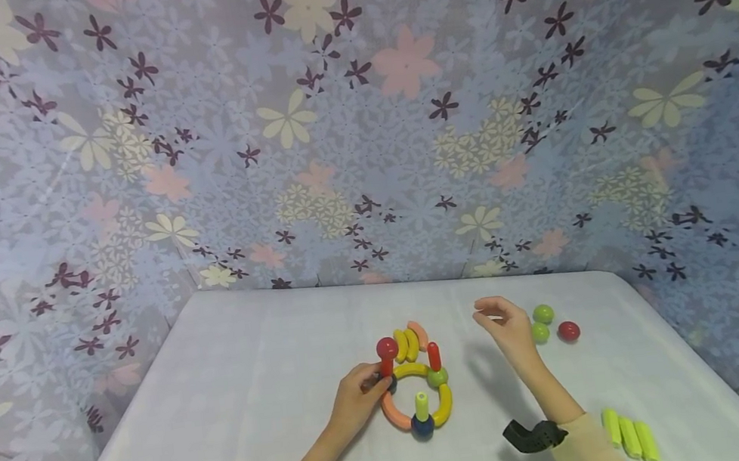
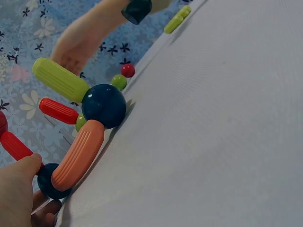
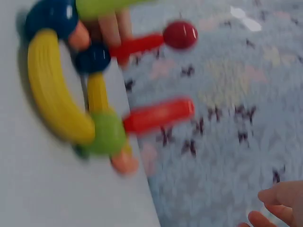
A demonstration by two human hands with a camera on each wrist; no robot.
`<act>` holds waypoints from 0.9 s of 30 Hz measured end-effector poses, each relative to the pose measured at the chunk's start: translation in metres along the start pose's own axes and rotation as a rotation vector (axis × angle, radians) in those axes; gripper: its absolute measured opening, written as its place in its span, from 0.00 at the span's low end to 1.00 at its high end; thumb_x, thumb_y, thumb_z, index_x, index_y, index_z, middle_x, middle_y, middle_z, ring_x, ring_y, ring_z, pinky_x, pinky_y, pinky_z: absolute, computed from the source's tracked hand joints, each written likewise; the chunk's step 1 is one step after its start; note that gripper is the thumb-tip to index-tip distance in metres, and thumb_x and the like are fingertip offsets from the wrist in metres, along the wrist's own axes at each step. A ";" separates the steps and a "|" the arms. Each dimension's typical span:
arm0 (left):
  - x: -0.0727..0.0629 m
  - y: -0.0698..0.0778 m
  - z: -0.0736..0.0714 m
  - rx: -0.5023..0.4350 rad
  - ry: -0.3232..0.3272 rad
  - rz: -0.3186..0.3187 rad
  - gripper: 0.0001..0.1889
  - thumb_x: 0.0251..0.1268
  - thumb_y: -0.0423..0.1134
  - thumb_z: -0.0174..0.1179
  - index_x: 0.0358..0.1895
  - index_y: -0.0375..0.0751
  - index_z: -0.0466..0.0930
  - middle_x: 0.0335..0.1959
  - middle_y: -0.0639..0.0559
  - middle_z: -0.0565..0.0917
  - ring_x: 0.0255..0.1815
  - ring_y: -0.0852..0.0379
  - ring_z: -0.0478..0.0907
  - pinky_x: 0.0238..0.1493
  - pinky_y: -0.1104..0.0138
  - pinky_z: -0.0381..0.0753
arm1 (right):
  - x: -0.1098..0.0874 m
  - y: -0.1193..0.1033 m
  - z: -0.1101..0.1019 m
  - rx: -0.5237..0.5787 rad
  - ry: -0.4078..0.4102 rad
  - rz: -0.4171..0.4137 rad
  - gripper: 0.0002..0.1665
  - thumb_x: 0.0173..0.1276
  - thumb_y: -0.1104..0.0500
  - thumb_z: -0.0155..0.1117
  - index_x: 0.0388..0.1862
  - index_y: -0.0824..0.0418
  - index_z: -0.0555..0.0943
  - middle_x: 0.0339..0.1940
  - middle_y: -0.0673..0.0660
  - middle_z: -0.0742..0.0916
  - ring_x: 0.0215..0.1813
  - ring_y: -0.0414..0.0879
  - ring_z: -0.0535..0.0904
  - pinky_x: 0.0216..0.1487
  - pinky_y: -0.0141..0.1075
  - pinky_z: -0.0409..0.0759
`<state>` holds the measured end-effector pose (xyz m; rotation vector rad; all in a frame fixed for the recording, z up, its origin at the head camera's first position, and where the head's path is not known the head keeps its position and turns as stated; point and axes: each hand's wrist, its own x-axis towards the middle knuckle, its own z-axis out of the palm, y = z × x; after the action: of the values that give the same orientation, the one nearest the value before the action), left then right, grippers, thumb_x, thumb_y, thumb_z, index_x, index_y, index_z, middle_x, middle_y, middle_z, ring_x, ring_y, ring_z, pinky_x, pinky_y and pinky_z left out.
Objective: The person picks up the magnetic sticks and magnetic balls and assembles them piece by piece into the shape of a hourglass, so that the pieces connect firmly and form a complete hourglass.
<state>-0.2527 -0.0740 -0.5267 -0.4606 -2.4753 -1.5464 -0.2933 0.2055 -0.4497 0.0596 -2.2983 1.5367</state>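
Note:
On the table lies a toy ring built of curved yellow pieces (image 1: 446, 404) and a curved orange piece (image 2: 79, 156), joined by balls. My left hand (image 1: 355, 401) grips the ring's left dark blue ball (image 2: 52, 181), thumb above and fingers around its side. From that ball rises a red rod (image 2: 16, 145) topped by a red ball (image 1: 387, 347). The front dark blue ball (image 2: 104, 106) carries a light green rod (image 1: 421, 405); the green ball (image 1: 437, 376) carries another red rod (image 3: 161, 115). My right hand (image 1: 512, 330) hovers right of the ring, fingers loosely bent, holding nothing.
Behind the ring lie two loose yellow curved pieces (image 1: 406, 345) and an orange one (image 1: 419, 335). Two green balls (image 1: 543, 314) and a red ball (image 1: 569, 331) sit beyond my right hand. Three light green rods (image 1: 629, 436) lie at the front right. A flowered curtain (image 1: 360, 148) hangs behind.

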 end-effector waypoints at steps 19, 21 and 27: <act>0.000 -0.001 -0.001 -0.016 0.002 -0.023 0.16 0.62 0.46 0.62 0.49 0.43 0.84 0.41 0.50 0.85 0.41 0.56 0.80 0.40 0.73 0.77 | 0.019 0.054 -0.055 -0.195 0.271 0.094 0.13 0.60 0.68 0.64 0.46 0.69 0.81 0.46 0.68 0.85 0.41 0.37 0.75 0.36 0.11 0.65; 0.000 -0.001 0.000 -0.018 0.002 -0.024 0.16 0.62 0.46 0.62 0.49 0.43 0.84 0.41 0.50 0.85 0.41 0.57 0.80 0.40 0.73 0.77 | 0.019 0.054 -0.055 -0.190 0.269 0.094 0.13 0.60 0.68 0.64 0.46 0.69 0.81 0.46 0.68 0.85 0.43 0.40 0.77 0.37 0.11 0.65; 0.001 -0.002 0.001 -0.015 -0.006 -0.030 0.16 0.62 0.46 0.62 0.49 0.43 0.84 0.41 0.50 0.84 0.39 0.60 0.78 0.39 0.74 0.76 | 0.017 0.054 -0.055 -0.188 0.265 0.090 0.13 0.61 0.67 0.63 0.45 0.69 0.81 0.46 0.68 0.85 0.45 0.44 0.78 0.38 0.11 0.65</act>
<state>-0.2539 -0.0740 -0.5282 -0.4324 -2.4877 -1.5780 -0.3066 0.2798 -0.4732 -0.2838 -2.2438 1.2750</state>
